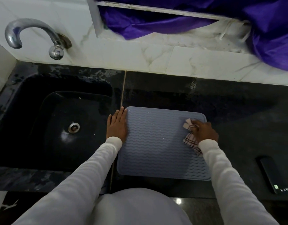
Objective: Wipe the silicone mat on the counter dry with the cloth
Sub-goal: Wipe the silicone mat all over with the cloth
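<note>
At the centre of the frame, on the black stone counter (229, 111), lies the grey-blue silicone mat with wavy ridges (156, 143), just right of the black sink (50, 120). The wiping looks under way rather than finished — small glinting droplets seem to speckle the ridges across the mat's upper and middle area, though in this dim light I cannot tell which parts are already dry. By my judgement most of the surface is left to do, since the white cloth with dark checked lines (191, 138) sits only at the mat's upper right corner. The right hand (203, 132) grips the bunched cloth, fingers curled over it and pressing it down onto the mat, one loose end trailing toward the white sleeve (221, 168). The left hand (117, 125) lies flat with fingers straight and together along the mat's upper left edge — partly on the counter, partly touching the rim, apparently steadying it. Toward the lower right of the frame a dark phone (272, 174) rests on the counter, well apart from the mat.
</note>
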Motion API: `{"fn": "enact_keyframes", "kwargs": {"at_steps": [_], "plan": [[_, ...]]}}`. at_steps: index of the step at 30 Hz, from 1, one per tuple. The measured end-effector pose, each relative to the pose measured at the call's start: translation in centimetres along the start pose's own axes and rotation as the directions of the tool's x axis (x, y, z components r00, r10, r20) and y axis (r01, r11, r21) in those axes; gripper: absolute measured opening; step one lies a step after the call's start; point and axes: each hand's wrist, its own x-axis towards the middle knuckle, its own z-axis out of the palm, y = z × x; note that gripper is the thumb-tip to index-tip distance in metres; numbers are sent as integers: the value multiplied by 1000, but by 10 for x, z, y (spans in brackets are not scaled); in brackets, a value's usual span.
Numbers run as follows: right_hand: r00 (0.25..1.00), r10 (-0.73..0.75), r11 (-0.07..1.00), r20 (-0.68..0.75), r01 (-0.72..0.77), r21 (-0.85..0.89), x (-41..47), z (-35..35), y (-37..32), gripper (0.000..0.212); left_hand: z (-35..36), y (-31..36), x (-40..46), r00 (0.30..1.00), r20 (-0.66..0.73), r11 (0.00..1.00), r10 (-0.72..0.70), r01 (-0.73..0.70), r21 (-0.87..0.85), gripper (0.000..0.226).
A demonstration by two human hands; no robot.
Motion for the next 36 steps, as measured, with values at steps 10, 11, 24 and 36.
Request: {"fn": "enact_keyframes", "kwargs": {"at_steps": [10, 11, 24, 36], "plan": [[989, 142, 981, -43, -135, 142, 8, -7, 32, 37, 4, -2, 2, 1000, 16, 1000, -6, 6, 16, 60], [989, 141, 981, -42, -134, 140, 8, -7, 30, 36, 4, -1, 2, 1000, 20, 1000, -13, 13, 12, 61], [906, -421, 887, -39, 420, 192, -56, 6, -176, 34, 3, 3, 4, 999, 27, 1000, -27, 28, -14, 66], [859, -502, 859, 98, 509, -61, -64, 50, -185, 43, 0, -2, 3, 999, 38, 999, 1, 1, -42, 59]]}}
